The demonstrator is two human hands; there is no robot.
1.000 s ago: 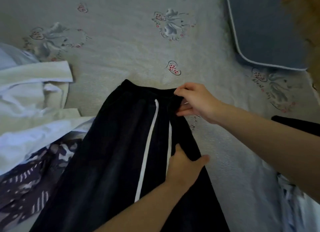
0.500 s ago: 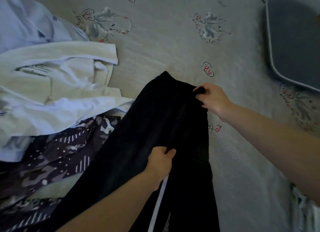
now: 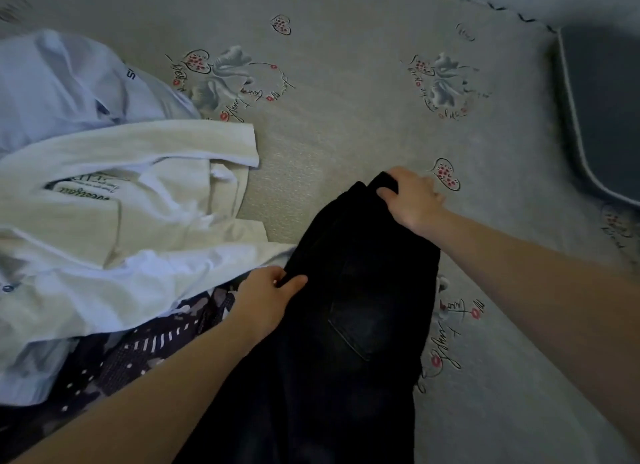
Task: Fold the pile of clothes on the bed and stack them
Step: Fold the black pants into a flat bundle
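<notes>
Black trousers (image 3: 349, 325) lie lengthwise on the bed, folded in half along their length, a back pocket facing up. My right hand (image 3: 410, 200) grips the waistband at the far end. My left hand (image 3: 268, 299) pinches the trousers' left edge partway down. To the left is the pile of clothes: a cream shirt (image 3: 128, 186), a pale blue shirt (image 3: 65, 86) behind it, and a dark camouflage-patterned garment (image 3: 138, 356) underneath.
The bed cover (image 3: 346, 117) is grey with printed hearts and flowers. A dark blue-grey pillow (image 3: 602, 110) with white piping lies at the far right. Open cover stretches beyond and to the right of the trousers.
The trousers were folded over lengthwise, hiding the white side stripe. My left hand moved from the middle to the left edge. The view shifted left, showing more of the pile.
</notes>
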